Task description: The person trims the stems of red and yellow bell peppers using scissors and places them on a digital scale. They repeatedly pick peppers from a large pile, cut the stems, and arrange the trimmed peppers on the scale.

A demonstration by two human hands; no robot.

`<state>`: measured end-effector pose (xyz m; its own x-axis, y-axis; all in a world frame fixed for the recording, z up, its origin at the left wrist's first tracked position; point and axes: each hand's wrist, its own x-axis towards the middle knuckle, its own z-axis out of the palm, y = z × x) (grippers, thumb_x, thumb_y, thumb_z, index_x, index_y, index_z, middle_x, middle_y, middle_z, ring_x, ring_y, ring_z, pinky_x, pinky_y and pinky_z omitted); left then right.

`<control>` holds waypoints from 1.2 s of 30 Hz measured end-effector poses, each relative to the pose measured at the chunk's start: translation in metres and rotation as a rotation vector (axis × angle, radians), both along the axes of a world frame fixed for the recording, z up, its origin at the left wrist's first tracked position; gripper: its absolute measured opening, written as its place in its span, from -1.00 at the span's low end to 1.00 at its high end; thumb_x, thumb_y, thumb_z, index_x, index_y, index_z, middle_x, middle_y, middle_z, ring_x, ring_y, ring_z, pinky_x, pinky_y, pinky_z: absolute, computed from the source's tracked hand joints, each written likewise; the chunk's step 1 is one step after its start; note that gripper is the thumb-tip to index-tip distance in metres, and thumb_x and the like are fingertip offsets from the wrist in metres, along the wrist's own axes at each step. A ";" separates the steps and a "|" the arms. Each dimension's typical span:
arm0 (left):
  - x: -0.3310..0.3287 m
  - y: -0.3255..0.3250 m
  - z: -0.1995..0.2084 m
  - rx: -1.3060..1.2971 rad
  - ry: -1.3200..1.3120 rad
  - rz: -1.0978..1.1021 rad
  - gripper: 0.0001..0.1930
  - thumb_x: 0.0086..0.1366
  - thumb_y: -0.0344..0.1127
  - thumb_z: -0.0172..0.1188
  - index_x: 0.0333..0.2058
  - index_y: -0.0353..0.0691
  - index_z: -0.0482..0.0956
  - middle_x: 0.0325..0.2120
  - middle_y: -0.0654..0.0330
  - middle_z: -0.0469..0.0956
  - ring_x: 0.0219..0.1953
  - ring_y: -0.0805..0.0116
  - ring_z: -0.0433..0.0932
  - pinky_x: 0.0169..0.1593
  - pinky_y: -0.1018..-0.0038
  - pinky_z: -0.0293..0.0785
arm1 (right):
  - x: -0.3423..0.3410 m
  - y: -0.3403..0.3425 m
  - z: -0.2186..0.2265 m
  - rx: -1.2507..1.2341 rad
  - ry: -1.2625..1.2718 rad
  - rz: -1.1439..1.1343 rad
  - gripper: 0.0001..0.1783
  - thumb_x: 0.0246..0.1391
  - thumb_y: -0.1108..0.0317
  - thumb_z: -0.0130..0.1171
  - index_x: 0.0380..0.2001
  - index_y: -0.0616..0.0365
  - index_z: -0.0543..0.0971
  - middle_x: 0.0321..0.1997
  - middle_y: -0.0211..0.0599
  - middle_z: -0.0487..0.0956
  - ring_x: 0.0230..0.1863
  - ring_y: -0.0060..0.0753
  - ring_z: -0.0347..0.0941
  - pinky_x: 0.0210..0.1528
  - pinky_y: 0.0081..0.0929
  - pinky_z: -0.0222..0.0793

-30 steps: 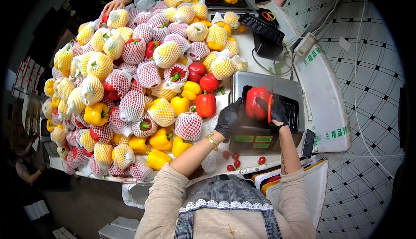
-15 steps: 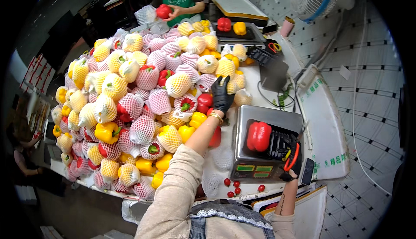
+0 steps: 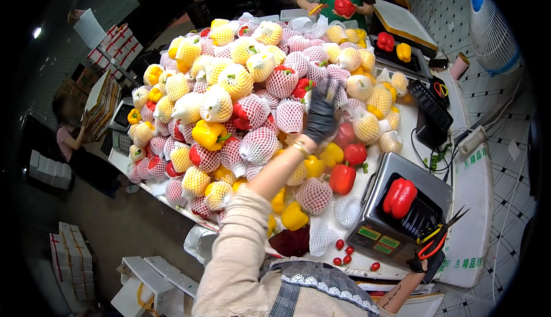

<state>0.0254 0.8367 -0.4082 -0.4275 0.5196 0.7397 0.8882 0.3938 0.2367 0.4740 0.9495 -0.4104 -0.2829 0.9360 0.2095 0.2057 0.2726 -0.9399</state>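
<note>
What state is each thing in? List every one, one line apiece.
Left hand: open, above the pepper pile
Right hand: closed on scissors
Scissors: blades slightly apart
Pepper pile: many netted, some bare
Black tray: holding one bare red pepper
Scale: displays lit
Cherry tomatoes: loose
Fan: spinning or not, cannot tell

Five cherry tomatoes (image 3: pixel 375 266); two scissors (image 3: pixel 445 228), perhaps three

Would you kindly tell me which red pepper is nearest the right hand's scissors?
The unwrapped red pepper in the black tray on the silver scale; all other red peppers are off that scale.
</note>
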 end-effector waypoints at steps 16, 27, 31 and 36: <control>-0.071 -0.287 0.046 0.274 -0.516 0.352 -0.26 -0.19 -0.19 0.38 -0.02 -0.26 0.23 -0.13 0.02 0.33 -0.06 0.13 0.36 -0.04 0.28 0.35 | -0.021 -0.075 0.018 0.148 -0.087 0.246 -0.50 0.08 0.18 0.02 0.06 0.15 0.28 -0.02 -0.27 0.40 0.02 -0.43 0.31 0.07 -0.52 0.17; 0.148 -0.170 0.028 0.561 -1.079 -0.520 -0.01 -0.27 -0.05 0.45 0.11 -0.25 0.09 0.07 0.07 0.19 0.12 0.23 0.18 0.17 0.34 0.09 | -0.174 -0.141 0.018 -0.882 0.688 1.155 -0.46 0.07 0.16 0.05 0.06 0.19 0.26 -0.02 -0.31 0.41 0.03 -0.46 0.30 0.11 -0.50 0.13; 0.176 -0.167 0.014 0.309 -0.857 -0.531 -0.07 -0.22 -0.13 0.44 0.11 -0.26 0.10 0.08 0.06 0.19 0.13 0.18 0.17 0.18 0.30 0.08 | -0.175 -0.140 0.019 -0.932 0.669 0.998 -0.40 -0.05 0.30 0.17 0.07 0.18 0.23 -0.02 -0.32 0.40 0.03 -0.46 0.30 0.09 -0.49 0.17; 0.198 -0.167 0.037 -0.021 -0.330 -0.386 -0.07 -0.35 -0.27 0.47 0.08 -0.20 0.19 0.06 -0.02 0.20 0.12 0.00 0.18 0.17 0.19 0.09 | -0.171 -0.140 0.008 -0.667 0.550 0.884 -0.34 -0.18 0.54 0.27 0.04 0.20 0.24 -0.09 -0.34 0.41 -0.07 -0.50 0.34 -0.02 -0.57 0.30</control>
